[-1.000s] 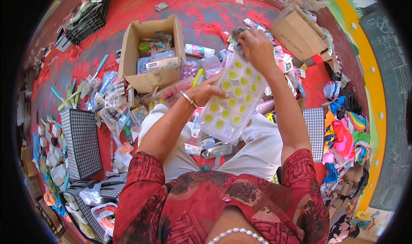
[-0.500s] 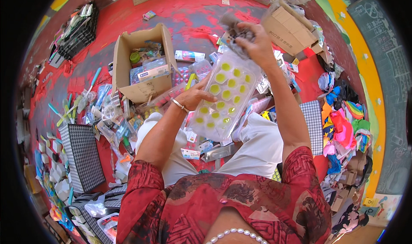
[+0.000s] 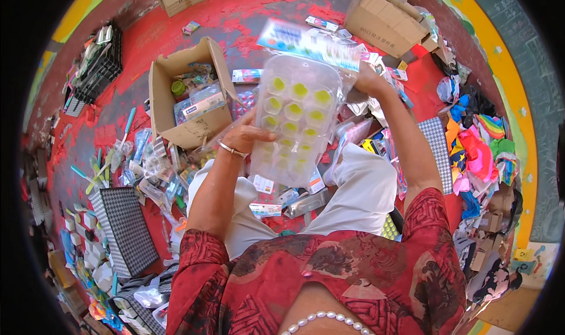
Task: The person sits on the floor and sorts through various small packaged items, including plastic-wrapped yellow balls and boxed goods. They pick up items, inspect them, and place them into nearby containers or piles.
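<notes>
In front of me, my left hand (image 3: 244, 136) grips the left side of a translucent ice cube tray (image 3: 293, 109) with yellow-green cup bottoms, thumb across its face. Across the tray's far end lies a clear plastic wrapper (image 3: 309, 42) with a blue and white printed strip, smeared by motion. My right hand (image 3: 367, 82) is closed on the wrapper's right end, its fingers partly hidden. Whether wrapper and tray are joined, I cannot tell. Below them are my white-trousered legs (image 3: 359, 188), with small packaged goods between them.
Left of the tray stands an open cardboard box (image 3: 197, 120) with packaged items. Another carton (image 3: 385, 23) is at the far right. A houndstooth-patterned bin (image 3: 125, 232) stands at my left, a black crate (image 3: 97, 64) beyond it. Colourful fabric pieces (image 3: 479, 158) are heaped at right.
My right hand has come slightly nearer and right, and the blurred grey packaging it held now shows as a printed strip across the tray. The tray has shifted a little left and turned more upright.
</notes>
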`<state>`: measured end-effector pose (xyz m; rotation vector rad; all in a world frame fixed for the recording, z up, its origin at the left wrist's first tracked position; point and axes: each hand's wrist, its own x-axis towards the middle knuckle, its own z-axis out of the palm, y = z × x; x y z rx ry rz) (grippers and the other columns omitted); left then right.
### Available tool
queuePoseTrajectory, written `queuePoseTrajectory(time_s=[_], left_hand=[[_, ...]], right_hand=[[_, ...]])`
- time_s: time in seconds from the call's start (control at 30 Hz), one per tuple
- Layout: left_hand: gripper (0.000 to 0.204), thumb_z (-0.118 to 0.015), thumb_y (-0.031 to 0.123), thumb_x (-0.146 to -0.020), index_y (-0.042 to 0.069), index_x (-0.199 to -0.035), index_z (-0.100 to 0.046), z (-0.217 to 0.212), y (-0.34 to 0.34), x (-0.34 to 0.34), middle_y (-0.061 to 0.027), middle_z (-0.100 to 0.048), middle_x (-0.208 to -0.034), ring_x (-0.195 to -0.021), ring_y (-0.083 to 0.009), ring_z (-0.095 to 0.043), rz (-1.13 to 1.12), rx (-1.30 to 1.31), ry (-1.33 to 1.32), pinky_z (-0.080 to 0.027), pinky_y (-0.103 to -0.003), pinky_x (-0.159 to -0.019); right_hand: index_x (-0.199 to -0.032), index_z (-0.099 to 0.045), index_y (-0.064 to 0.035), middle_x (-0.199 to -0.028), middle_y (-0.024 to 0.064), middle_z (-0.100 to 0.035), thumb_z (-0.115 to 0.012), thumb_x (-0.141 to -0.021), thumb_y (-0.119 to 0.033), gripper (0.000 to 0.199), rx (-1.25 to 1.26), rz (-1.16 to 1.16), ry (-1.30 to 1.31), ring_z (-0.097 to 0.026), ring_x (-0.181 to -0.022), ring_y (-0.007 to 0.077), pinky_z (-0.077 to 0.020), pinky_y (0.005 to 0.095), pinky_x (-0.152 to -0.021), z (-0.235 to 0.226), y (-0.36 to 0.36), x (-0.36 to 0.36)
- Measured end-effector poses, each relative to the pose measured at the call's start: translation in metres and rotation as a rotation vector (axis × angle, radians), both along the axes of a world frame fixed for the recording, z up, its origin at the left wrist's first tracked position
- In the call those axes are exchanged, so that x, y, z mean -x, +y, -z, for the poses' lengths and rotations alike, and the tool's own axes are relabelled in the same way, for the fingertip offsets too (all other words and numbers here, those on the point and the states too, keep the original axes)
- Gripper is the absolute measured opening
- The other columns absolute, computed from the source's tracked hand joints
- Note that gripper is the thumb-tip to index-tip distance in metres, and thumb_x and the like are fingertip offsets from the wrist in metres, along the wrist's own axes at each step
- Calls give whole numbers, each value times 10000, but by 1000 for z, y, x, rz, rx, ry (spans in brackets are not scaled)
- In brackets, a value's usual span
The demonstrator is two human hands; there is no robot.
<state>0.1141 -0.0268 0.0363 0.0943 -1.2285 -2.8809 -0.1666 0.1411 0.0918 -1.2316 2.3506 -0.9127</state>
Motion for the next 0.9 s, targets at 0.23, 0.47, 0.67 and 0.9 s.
queuePoseTrajectory(time_s=[0.23, 0.47, 0.67, 0.9], left_hand=[[852, -625, -83, -630, 74, -1384, -261, 2, -2, 10, -86, -482, -1245, -1132, -231, -472, -47, 48, -45, -362, -357, -964], [868, -648, -20, -651, 75, -1398, -216, 3, 15, 22, -75, -471, -1259, -1150, -214, -454, 37, 115, 56, -362, -331, -961], [591, -621, 75, -751, 38, -1292, -386, 17, -8, 33, -81, -566, -1115, -1021, -223, -547, -160, 284, 93, -434, -368, -886], [385, -436, 64, -887, -1, -1265, -418, 18, -2, 29, -189, -531, -1181, -1048, -295, -525, -571, 1018, -17, -380, -349, -929]], right_hand=[[-1024, -587, -17, -840, 80, -614, -591, -821, -382, 418, 406, 300, -1252, -610, -760, 190, -527, 302, -685, 5, 51, -33], [-1062, -591, -25, -935, 43, -630, -662, -799, -361, 432, 498, 267, -973, -600, -790, 103, -513, 264, -684, -43, 10, -70], [-979, -627, -18, -886, 35, -635, -646, -820, -263, 293, 265, 190, -984, -592, -748, 99, -492, 246, -673, -39, 1, -79], [-817, -628, 5, -676, 41, -601, -640, -822, -288, 293, 325, 314, -204, -528, -613, 85, -433, 246, -596, -48, -29, -94]])
